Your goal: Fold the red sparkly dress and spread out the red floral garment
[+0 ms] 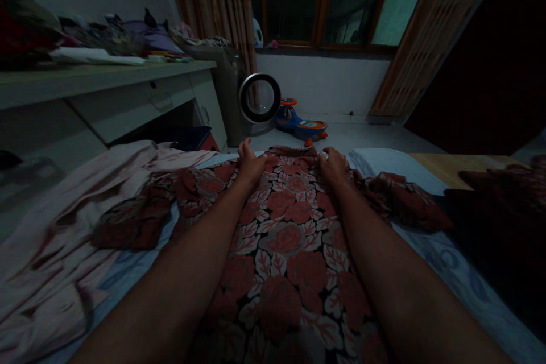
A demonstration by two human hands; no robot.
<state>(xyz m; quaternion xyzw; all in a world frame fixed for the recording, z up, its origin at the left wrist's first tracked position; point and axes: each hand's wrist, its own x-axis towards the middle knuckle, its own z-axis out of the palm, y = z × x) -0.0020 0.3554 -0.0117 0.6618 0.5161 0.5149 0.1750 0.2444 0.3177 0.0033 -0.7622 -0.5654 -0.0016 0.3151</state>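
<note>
A long-sleeved floral shirt point(285, 236), red roses and pale leaves on black, lies spread on the bed with its collar at the far end. My left hand point(251, 162) is at the shoulder left of the collar, its fingers closed on the cloth and partly hidden. On the other side of the collar, my right hand point(333, 166) has its fingers curled over the shoulder fabric. The sleeves stretch out to both sides, crumpled. Beneath the shirt is a light blue bed cover point(443, 273).
A pale pink garment point(55, 250) lies rumpled at left; dark clothes point(495, 227) are at right. Beyond the bed stand a washing machine with its round door point(259, 98) open and a blue and orange ride-on toy point(301, 122). A cluttered desk point(128, 77) runs along the left.
</note>
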